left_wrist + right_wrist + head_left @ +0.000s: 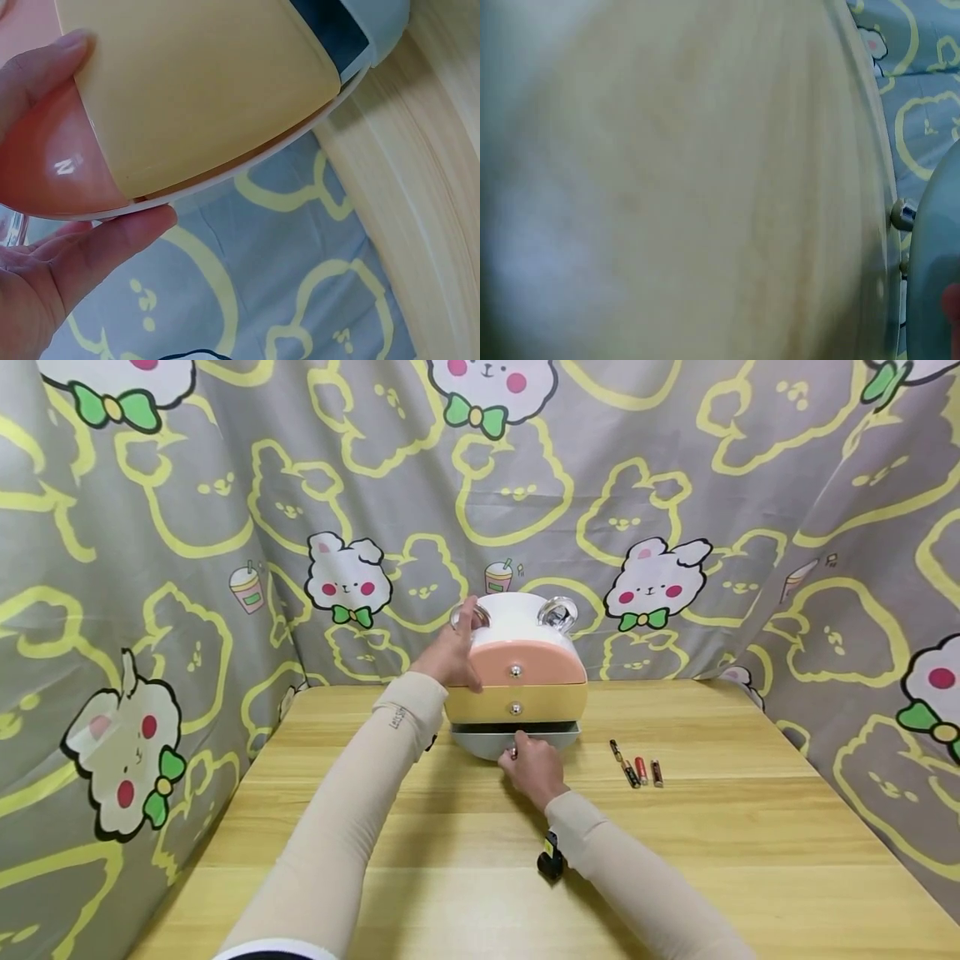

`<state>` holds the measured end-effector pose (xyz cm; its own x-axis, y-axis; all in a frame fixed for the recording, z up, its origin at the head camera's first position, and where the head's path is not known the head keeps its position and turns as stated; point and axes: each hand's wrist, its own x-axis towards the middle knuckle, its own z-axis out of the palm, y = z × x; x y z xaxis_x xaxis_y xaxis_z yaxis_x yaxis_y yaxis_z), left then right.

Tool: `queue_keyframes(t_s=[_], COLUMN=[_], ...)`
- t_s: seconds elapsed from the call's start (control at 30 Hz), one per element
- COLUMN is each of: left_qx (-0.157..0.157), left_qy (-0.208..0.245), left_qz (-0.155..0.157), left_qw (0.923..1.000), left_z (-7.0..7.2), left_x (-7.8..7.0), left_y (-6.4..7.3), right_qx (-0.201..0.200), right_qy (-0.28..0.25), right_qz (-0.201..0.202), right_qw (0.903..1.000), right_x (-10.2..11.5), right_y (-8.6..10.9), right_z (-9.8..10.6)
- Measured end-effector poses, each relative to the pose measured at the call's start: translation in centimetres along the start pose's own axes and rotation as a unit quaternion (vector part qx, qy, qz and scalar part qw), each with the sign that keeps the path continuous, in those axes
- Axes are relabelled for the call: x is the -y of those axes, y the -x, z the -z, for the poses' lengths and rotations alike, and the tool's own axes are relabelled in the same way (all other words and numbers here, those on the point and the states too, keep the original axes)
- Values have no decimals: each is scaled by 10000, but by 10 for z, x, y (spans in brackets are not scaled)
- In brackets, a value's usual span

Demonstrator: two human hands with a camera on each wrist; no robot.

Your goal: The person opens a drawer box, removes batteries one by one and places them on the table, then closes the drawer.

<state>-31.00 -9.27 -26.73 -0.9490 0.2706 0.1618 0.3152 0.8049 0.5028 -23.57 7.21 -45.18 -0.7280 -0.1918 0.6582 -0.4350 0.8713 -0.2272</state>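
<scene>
A rounded three-drawer box [517, 610] stands on the table, with a white top, a pink upper drawer [547, 662], a yellow middle drawer [480, 702] and a grey bottom drawer [468, 743]. The bottom drawer is pulled partly out, showing a dark gap above its front. My left hand [452, 656] holds the box's left side. In the left wrist view its thumb [45, 67] lies on the front, the other fingers along the side edge. My right hand [536, 768] pinches the grey drawer's knob, mostly covering it. The right wrist view shows the grey front [934, 255] at its edge.
Several small batteries [641, 770], one of them red, lie on the table to the right of the box. Clear ear-shaped loops [558, 614] stick up from its top. A grey patterned curtain [420, 485] surrounds the wooden table [450, 893].
</scene>
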Motion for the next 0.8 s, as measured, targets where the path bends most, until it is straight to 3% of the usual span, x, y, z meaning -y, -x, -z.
queue_keyframes(t_s=[0.8], left_qx=[92], left_qy=[203], left_qz=[-260], left_qw=[9994], left_z=[1], left_x=[3], left_y=[-3], right_qx=[-21], right_qy=[101], right_qz=[508], right_qw=[9987], right_x=[13], right_y=[23], right_z=[23])
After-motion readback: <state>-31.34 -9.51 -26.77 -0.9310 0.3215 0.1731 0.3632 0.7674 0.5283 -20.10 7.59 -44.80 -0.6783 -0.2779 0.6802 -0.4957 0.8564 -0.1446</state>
